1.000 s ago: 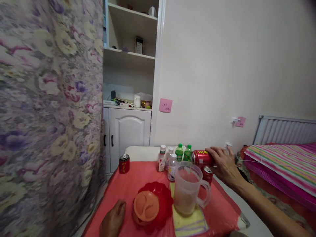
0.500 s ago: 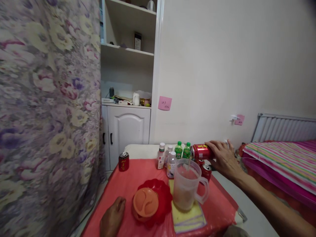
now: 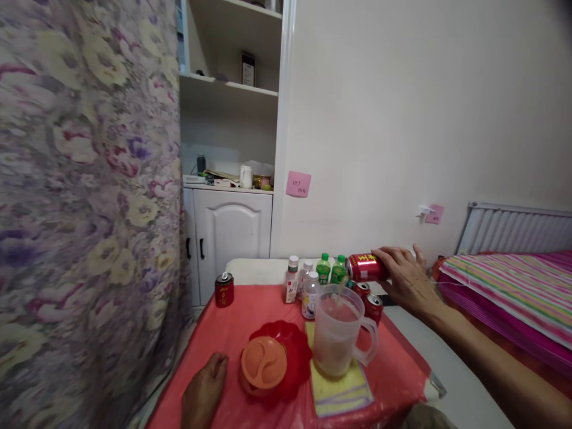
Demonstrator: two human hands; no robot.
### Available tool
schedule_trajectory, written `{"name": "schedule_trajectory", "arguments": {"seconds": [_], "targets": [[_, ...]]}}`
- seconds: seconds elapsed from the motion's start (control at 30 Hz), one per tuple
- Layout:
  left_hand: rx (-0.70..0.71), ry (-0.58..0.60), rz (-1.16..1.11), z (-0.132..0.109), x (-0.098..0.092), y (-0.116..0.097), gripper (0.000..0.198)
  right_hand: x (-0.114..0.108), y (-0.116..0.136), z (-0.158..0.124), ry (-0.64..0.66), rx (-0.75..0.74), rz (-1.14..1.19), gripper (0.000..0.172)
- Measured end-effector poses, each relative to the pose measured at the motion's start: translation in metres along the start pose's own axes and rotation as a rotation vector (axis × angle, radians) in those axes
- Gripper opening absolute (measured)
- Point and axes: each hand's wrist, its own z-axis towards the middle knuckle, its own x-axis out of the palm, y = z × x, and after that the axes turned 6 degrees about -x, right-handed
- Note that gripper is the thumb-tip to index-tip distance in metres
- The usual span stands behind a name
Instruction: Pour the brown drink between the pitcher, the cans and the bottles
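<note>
My right hand (image 3: 404, 280) is wrapped round a red drink can (image 3: 367, 267), which lies nearly level with its mouth to the left. A thin stream of liquid falls from the can into a frosted plastic pitcher (image 3: 336, 339) with a handle on its right side. The pitcher stands on a folded yellow cloth (image 3: 342, 396). My left hand (image 3: 204, 387) rests closed on the red tablecloth (image 3: 241, 313), apart from other things. To its right, an orange divided dish (image 3: 263, 362) sits on a red scalloped plate (image 3: 299, 357).
Behind the pitcher stand several small bottles (image 3: 310, 295), two green-capped bottles (image 3: 323, 269) among them. Two red cans (image 3: 373, 308) are at its right. Another can (image 3: 224, 290) stands at the table's far left corner. A floral curtain (image 3: 93, 208) hangs left; a bed (image 3: 513, 286) is right.
The can in my right hand stays tilted over the pitcher, and its stream now shows more clearly. My left hand stays in place. The view has shifted slightly.
</note>
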Motion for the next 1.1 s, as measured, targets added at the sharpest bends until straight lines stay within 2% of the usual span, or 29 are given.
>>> {"name": "schedule_trajectory", "arguments": {"seconds": [0.57,1.1], "targets": [[0.014,-0.006,0.012,-0.003,-0.006,-0.006,0.029,0.001,-0.012,0.004,-0.034,-0.009,-0.058,0.046],[0.023,-0.003,0.011,-0.002,-0.004,-0.005,0.031,-0.003,-0.007,0.008,-0.054,-0.008,-0.035,0.046]]}}
